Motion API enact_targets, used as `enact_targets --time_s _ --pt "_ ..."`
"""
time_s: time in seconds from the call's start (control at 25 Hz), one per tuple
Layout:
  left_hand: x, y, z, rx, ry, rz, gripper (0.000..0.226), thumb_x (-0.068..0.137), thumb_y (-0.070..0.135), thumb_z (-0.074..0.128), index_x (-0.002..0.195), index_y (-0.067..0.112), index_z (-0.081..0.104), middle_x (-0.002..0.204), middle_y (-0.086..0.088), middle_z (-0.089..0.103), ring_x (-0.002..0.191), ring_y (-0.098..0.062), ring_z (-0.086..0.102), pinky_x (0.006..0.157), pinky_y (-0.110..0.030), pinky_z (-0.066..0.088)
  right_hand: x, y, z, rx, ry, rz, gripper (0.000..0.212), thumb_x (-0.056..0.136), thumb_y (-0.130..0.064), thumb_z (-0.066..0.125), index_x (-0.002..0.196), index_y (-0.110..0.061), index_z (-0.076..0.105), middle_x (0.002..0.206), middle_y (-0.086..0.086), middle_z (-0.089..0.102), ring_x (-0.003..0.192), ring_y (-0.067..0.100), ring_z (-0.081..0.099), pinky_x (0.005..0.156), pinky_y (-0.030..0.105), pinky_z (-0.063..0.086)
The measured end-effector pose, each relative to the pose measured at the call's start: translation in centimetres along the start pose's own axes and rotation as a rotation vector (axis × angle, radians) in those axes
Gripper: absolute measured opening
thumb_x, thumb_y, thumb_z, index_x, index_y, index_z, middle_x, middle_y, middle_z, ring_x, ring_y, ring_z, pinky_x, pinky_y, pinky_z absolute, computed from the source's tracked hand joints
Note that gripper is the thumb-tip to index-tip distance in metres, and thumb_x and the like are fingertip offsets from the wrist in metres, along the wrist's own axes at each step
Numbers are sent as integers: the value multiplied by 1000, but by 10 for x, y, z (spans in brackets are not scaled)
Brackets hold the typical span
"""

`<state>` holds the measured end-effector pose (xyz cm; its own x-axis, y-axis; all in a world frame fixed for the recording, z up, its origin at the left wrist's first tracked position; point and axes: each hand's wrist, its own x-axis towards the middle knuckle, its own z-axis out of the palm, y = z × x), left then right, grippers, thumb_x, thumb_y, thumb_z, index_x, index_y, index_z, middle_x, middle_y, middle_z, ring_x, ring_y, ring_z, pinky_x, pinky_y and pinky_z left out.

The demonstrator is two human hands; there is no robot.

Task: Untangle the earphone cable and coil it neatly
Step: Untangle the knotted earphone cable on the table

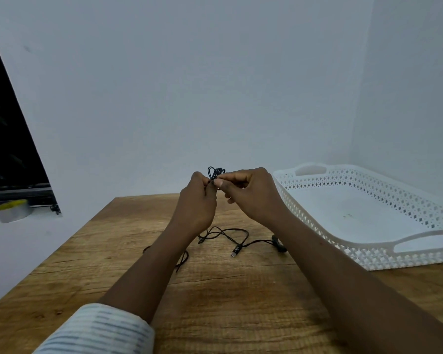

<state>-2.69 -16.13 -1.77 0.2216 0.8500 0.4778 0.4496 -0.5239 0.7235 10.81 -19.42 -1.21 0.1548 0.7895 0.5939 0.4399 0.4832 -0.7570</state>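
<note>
A thin black earphone cable [224, 232] trails in loose loops over the wooden table [215, 302]. Its plug [235, 250] lies near the middle, and a dark earpiece [278, 243] lies by my right forearm. A small tangled bunch of the cable [216, 171] is lifted above the table's far edge. My left hand [197, 200] grips the cable just below that bunch. My right hand [248, 191] pinches the bunch from the right between thumb and fingers. Both hands meet at the tangle.
A white perforated plastic tray [363, 254] with handles sits on the right side of the table against the wall. A dark window and a roll of tape [13, 212] on its sill are at the left. Pale walls stand behind.
</note>
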Motion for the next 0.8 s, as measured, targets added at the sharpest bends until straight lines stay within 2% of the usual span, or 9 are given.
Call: enact_targets --time_s 0.16,0.28,0.4,0.48,0.52,0.68,0.8 --pt "-1 -4 4 22 -34 -13 10 102 13 37 97 8 44 76 -4 56 55 -13 44 49 -28 31 -4 -3 5 -104 -38 -88 12 87 -24 73 92 -17 80 71 -6 72 61 6 65 63 25 57" --pt "-3 -2 5 -30 -56 8 17 105 24 36 107 7 40 71 -5 54 45 -7 39 45 -25 31 -2 -1 7 -172 58 -89 15 90 -21 67 86 -13 79 69 2 71 63 17 66 65 37 56" --pt "-6 1 8 -48 -75 129 14 105 27 36 110 14 35 60 -3 45 36 -6 29 41 -20 26 4 3 0 -144 135 -14 17 91 -21 66 83 -12 78 59 -11 64 57 9 64 60 25 54" --pt "-7 -1 11 -5 -42 192 13 105 27 35 106 14 37 55 -1 42 36 -8 28 41 -20 24 4 3 -2 -170 131 -37 16 91 -21 67 84 -13 79 57 -18 61 55 -1 61 56 10 45" --pt "-6 -2 11 4 -21 196 13 105 26 35 104 14 38 53 0 43 35 -8 29 40 -19 23 3 2 -2 -173 120 -60 15 90 -20 68 84 -14 79 59 -19 62 57 -2 61 55 8 44" --pt "-5 -5 12 -35 23 122 19 105 28 37 97 11 40 58 -3 50 37 -5 34 39 -17 25 2 -2 1 -93 107 -95 12 88 -20 70 86 -14 80 73 -9 72 67 2 67 64 13 51" --pt "-3 -7 14 -156 51 40 21 104 29 37 89 14 40 58 -1 48 46 -10 34 46 -26 29 4 -1 1 94 88 10 11 86 -17 73 94 -13 79 76 -5 74 66 4 70 63 21 57"
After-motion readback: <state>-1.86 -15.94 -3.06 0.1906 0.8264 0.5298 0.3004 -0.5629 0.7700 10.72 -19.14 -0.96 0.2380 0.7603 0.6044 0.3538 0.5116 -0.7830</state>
